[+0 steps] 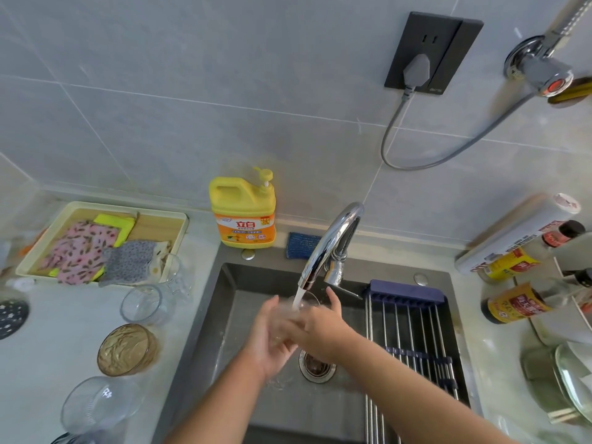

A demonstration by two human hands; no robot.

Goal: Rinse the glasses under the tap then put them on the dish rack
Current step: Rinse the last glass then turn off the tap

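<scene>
Water runs from the chrome tap onto a clear glass held over the dark sink. My left hand cups the glass from the left and below. My right hand grips it from the right, fingers wrapped around its side. The glass is blurred and partly hidden by both hands. On the counter to the left stand a clear glass, a clear measuring cup, an amber textured glass and another clear glass. A roll-up dish rack spans the right of the sink.
A yellow detergent bottle and a blue sponge sit behind the sink. A tray of cloths lies at the left. Sauce bottles and plates crowd the right counter. The drain sits under my hands.
</scene>
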